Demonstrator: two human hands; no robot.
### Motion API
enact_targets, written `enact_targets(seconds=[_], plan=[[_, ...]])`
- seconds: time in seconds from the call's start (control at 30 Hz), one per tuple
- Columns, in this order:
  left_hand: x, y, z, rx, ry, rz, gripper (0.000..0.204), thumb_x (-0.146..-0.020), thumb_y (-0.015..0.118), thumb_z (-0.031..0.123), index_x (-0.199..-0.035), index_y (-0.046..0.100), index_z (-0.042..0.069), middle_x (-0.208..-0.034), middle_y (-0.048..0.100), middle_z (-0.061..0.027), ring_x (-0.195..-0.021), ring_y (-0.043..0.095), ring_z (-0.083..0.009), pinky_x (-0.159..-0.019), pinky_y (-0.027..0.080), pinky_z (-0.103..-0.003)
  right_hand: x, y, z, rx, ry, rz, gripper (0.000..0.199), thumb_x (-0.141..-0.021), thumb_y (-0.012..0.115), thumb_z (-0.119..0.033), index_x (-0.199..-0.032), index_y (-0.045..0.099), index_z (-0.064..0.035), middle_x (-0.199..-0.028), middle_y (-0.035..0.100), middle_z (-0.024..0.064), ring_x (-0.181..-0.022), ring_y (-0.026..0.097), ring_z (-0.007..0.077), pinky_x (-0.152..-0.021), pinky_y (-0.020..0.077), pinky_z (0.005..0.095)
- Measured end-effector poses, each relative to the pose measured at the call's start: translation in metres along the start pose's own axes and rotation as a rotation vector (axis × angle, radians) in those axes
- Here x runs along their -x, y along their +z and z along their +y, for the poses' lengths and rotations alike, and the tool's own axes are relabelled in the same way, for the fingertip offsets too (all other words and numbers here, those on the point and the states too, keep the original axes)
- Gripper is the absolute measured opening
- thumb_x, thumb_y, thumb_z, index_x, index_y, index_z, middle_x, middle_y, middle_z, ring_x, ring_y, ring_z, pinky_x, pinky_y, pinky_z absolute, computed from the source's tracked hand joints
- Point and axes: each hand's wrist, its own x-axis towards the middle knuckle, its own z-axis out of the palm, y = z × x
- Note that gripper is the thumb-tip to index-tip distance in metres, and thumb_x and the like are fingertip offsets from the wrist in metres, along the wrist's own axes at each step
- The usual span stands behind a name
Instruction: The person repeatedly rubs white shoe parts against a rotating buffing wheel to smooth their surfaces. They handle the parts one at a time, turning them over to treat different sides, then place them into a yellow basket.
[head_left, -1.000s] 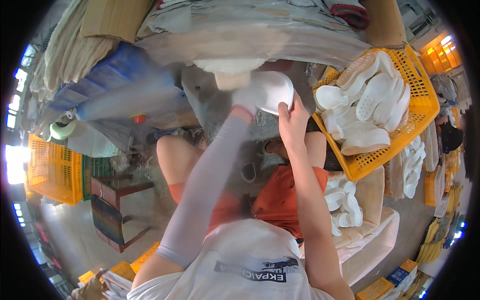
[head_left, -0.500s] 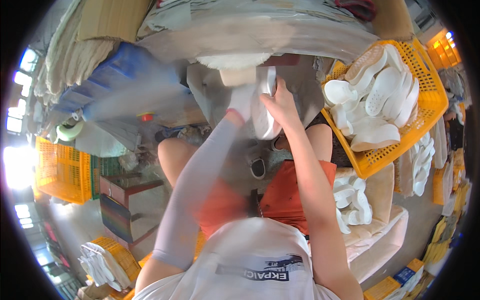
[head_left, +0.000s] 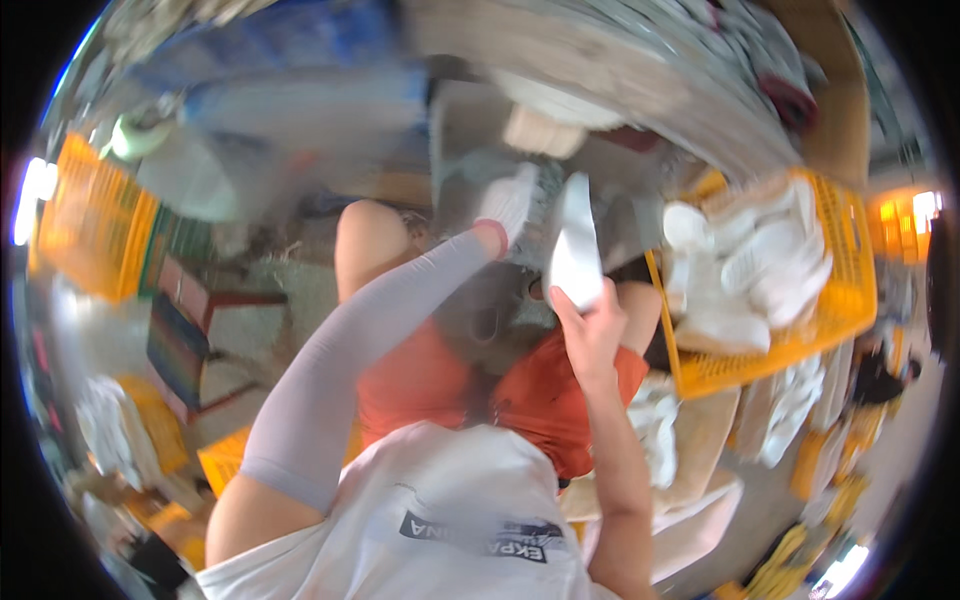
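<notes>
A white shoe sole (head_left: pixel 576 245) stands upright in my bare right hand (head_left: pixel 593 325), gripped at its near end with the thumb on its face. My left hand (head_left: pixel 508 203) wears a white glove with a red cuff. It is apart from the sole, to its left, and its fingers are smeared by motion. Just beyond the hands, under the edge of the bench, are a fluffy white round pad (head_left: pixel 567 103) and a ribbed cream-coloured piece (head_left: pixel 541 131). I cannot make out what drives or holds them.
A yellow crate (head_left: pixel 775 372) heaped with white soles (head_left: pixel 755 262) stands close on my right. More soles (head_left: pixel 655 435) lie below it. On the left are a small stool (head_left: pixel 180 335) and another yellow crate (head_left: pixel 100 230). My knees frame the working spot.
The view has swung to the right. My left hand has come off the sole. The right hand has drawn the sole back toward me, away from the fluffy pad.
</notes>
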Motion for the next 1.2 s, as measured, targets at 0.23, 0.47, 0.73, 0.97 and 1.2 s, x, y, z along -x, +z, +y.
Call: enact_targets(seconds=[0.23, 0.47, 0.73, 0.97, 1.2], plan=[[-0.005, -0.031, 0.043, 0.735, -0.142, 0.008, 0.044, -0.112, 0.040, 0.040, -0.131, 0.064, 0.008, -0.123, 0.069, -0.0148, -0.111, 0.064, -0.0279, -0.098, 0.050, -0.039, -0.058, 0.061, -0.059, 0.016, -0.361, 0.018, 0.031, -0.090, 0.082, -0.019, -0.095, 0.062, 0.0038, -0.082, 0.073, 0.0182, -0.074, 0.068, 0.0172, -0.068, 0.0555, 0.0373], [0.032, 0.007, 0.044, 0.560, 0.176, -0.046, 0.044, -0.111, 0.041, 0.043, -0.114, 0.069, 0.008, -0.099, 0.070, -0.0106, -0.089, 0.066, -0.0271, -0.085, 0.056, -0.046, -0.050, 0.043, -0.066, 0.285, -0.300, 0.014, 0.039, -0.087, 0.084, -0.028, -0.105, 0.063, -0.0001, -0.090, 0.073, 0.0240, -0.086, 0.075, 0.0377, -0.071, 0.0557, 0.0452], [0.026, 0.012, 0.037, 0.560, 0.059, 0.094, 0.042, -0.107, 0.050, 0.047, -0.118, 0.063, 0.008, -0.103, 0.070, -0.0095, -0.091, 0.066, -0.0265, -0.082, 0.054, -0.040, -0.048, 0.043, -0.075, 0.378, -0.362, -0.007, 0.045, -0.087, 0.084, -0.027, -0.113, 0.061, 0.0021, -0.093, 0.073, 0.0225, -0.084, 0.074, 0.0367, -0.076, 0.0565, 0.0430], [-0.026, 0.009, 0.022, 1.004, 0.034, 0.209, 0.042, -0.107, 0.048, 0.046, -0.111, 0.070, 0.010, -0.098, 0.073, -0.0058, -0.088, 0.069, -0.0280, -0.078, 0.055, -0.039, -0.140, 0.088, -0.007, 0.586, -0.240, 0.105, 0.040, -0.089, 0.079, -0.031, -0.104, 0.065, 0.0039, -0.090, 0.072, 0.0267, -0.082, 0.071, 0.0443, -0.074, 0.0557, 0.0482], [-0.033, 0.013, 0.006, 1.107, -0.118, -0.028, 0.024, -0.105, 0.049, 0.020, -0.108, 0.066, 0.003, -0.100, 0.071, -0.0106, -0.090, 0.069, -0.0278, -0.083, 0.056, -0.045, -0.086, 0.056, -0.052, 0.053, -0.343, -0.186, 0.050, -0.087, 0.077, -0.015, -0.130, 0.058, 0.0038, -0.106, 0.066, 0.0274, -0.100, 0.066, 0.0470, -0.088, 0.0534, 0.0514]])
